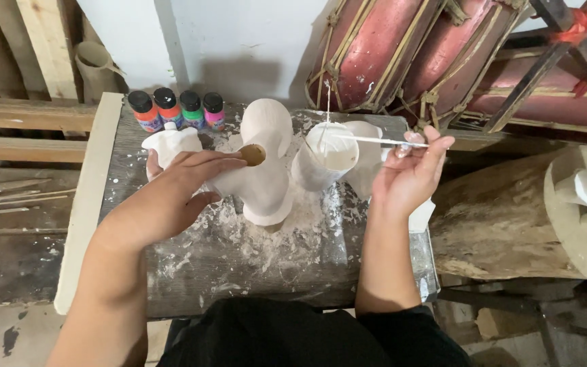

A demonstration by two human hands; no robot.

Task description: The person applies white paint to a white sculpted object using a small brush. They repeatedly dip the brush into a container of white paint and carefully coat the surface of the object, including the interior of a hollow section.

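The white figure (264,163) lies on its side in the middle of our dusty grey work table (239,265), its hollow base hole turned up toward us. We steady it with our left hand (181,187), fingers wrapped over its lower body and clenched on it, the forearm coming in low from the left with the wrist bent inward. Our right hand (412,173) is raised just beside the white cup (327,160), palm toward us, pinching a thin brush (375,141) between thumb and fingertips so that the brush lies level with its tip over the cup's mouth. By our reading, we are loading the brush with white coating; the next move seems to call for carrying the wet tip across to the figure without dripping, while the left hand keeps the piece from rolling. Behind the figure stand four small paint bottles (178,111) with black caps, in a row near the wall. Red drums (402,51) lean at the back right, well apart from the work.
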